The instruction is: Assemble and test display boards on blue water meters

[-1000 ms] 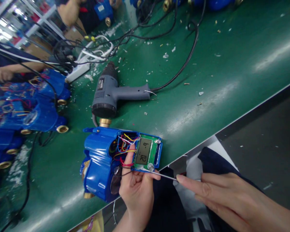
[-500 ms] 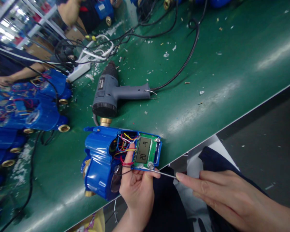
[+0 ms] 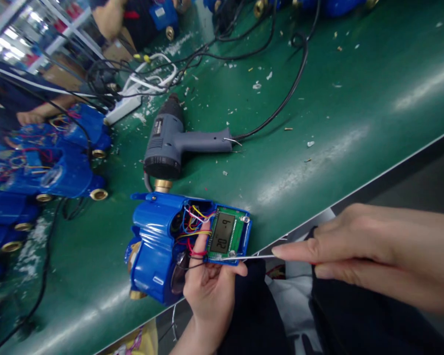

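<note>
Green bench, only scraps at right; blue meter at near edge, left hand gripping it, right hand pinching thin probe.

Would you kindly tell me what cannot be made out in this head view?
- Tool handle: hidden inside the right hand.
- Meter near side: covered by the left hand.
- Heat gun cord: end cut off at top edge.
- Blue parts, far left: blurred.
</note>
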{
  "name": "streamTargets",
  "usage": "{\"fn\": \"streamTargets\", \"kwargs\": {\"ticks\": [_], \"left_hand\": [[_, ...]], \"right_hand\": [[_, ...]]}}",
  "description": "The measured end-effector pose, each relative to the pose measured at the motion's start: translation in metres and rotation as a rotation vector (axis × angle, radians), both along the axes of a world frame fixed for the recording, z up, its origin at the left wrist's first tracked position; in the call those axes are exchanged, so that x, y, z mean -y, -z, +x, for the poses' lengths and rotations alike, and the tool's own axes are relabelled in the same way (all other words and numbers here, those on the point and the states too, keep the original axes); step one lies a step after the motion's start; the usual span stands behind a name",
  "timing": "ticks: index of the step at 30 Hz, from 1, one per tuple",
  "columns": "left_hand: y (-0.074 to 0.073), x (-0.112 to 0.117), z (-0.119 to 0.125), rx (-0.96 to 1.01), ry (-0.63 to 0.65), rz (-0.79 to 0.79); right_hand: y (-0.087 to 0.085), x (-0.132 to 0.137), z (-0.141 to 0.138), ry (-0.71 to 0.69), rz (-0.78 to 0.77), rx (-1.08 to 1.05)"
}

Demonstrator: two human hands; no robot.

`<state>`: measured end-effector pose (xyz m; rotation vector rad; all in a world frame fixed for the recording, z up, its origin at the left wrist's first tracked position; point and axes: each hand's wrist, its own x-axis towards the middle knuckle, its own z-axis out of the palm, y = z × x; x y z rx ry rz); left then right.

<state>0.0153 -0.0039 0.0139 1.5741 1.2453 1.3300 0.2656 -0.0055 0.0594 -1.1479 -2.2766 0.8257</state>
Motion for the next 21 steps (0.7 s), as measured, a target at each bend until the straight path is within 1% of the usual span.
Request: {"fn": "streamTargets", "kwargs": {"ticks": [1, 2, 5, 6, 7, 9, 11, 13, 14, 16, 19, 21], "left_hand": [[0.000, 0.001, 0.000, -0.004, 0.000, 0.005], [0.000, 0.001, 0.000, -0.007, -0.004, 0.008], [-0.001, 0.002, 0.002, -0.007, -0.024, 0.014], [-0.002, 0.001, 0.003, -0.006, -0.034, 0.009], [-0.002, 0.001, 0.003, -0.005, -0.043, 0.006], [-0.003, 0.000, 0.004, -0.013, -0.063, -0.006], [-0.003, 0.000, 0.004, -0.037, -0.083, -0.015], [-0.003, 0.000, 0.004, -0.049, -0.085, -0.014], [-0.003, -0.001, 0.004, -0.044, -0.083, -0.012], [-0.003, -0.001, 0.004, -0.020, -0.081, -0.011], [-0.003, -0.001, 0.005, -0.008, -0.101, -0.012], [-0.003, -0.001, 0.005, -0.011, -0.118, -0.008]], "right_hand": [[0.001, 0.003, -0.002, -0.049, -0.014, -0.010], [0.004, 0.007, -0.005, -0.058, 0.006, -0.012], [0.015, 0.026, -0.013, 0.034, 0.174, 0.059], [0.019, 0.031, -0.016, 0.050, 0.209, 0.075], [0.022, 0.036, -0.019, 0.053, 0.210, 0.075], [0.025, 0.040, -0.024, 0.044, 0.109, 0.021], [0.023, 0.040, -0.030, 0.053, -0.016, -0.082], [0.021, 0.039, -0.034, 0.099, -0.059, -0.154], [0.020, 0.038, -0.035, 0.112, -0.035, -0.158], [0.020, 0.040, -0.034, 0.110, 0.074, -0.090], [0.022, 0.047, -0.032, 0.110, 0.301, 0.129], [0.023, 0.051, -0.031, 0.127, 0.391, 0.236]]}}
